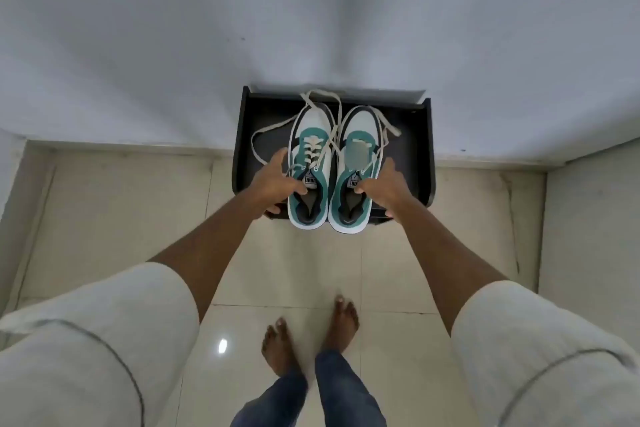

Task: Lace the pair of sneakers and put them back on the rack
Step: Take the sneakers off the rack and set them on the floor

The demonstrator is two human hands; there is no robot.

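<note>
Both hands reach forward over the low black rack (244, 135), each closed on one sneaker of a pair. On the left, the left hand (275, 180) grips the teal, white and dark grey sneaker (309, 166) at its collar, the thumb hooked over the near edge of the tongue and the fingers (280, 159) wrapped round the shoe's outer left side. On the right, the right hand (384, 184) holds the matching teal and white sneaker (358, 135) the same way, thumb at the tongue and fingers down the outer right side.

Side by side the two sneakers nearly touch, toes pointing to the far wall (311, 10) and heels towards the person. Their heels jut past the rack's near edge; whether the soles rest on the top shelf or hang just above it cannot be told. The left sneaker has cream flat laces (313, 146) threaded through several eyelets. On the right sneaker the tongue shows bare where the lacing would cross. Loose cream lace ends (258, 139) trail in a loop to the left of the left sneaker, cross between the toes, and hang off the right shoe's far side.

White rolled sleeves (104, 340) cover the upper arms in the near corners. Below, bare feet (343, 322) and blue jeans (332, 392) stand on glossy cream floor tiles (415, 340).
</note>
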